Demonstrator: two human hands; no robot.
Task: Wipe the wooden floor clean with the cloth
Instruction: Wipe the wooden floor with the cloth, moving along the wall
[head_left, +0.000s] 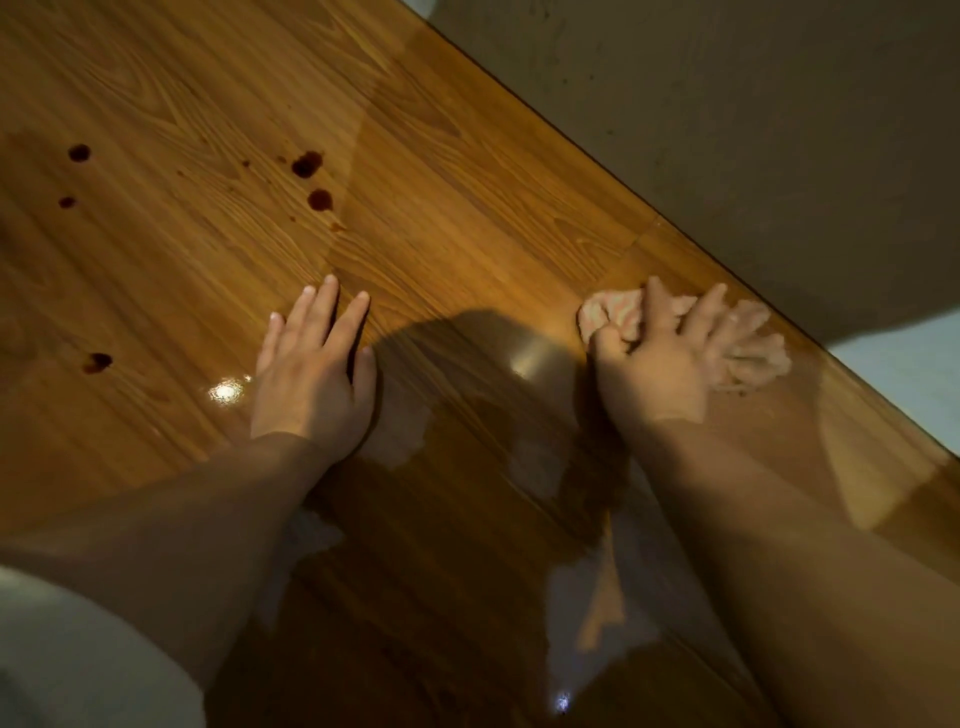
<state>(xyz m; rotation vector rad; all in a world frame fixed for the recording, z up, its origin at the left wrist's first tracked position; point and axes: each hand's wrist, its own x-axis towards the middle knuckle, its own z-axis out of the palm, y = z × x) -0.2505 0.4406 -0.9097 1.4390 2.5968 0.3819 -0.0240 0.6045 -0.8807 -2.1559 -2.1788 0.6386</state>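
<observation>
A glossy wooden floor (467, 218) fills the view. Several dark red-brown drops (306, 163) stain it at the upper left, with a lone drop (97, 362) lower left. My left hand (311, 369) rests flat on the boards, fingers straight and spread. My right hand (660, 353) presses a crumpled pinkish cloth (613, 312) onto the floor close to the right edge of the wood, thumb hooked into the folds and fingers lying over it. The stains lie well to the left of the cloth.
A grey-beige wall (753, 130) runs diagonally along the right edge of the wood. A pale patch of tiled floor (904, 374) shows at far right. Something white (62, 654) fills the bottom left corner. Light glare and my shadow lie between my arms.
</observation>
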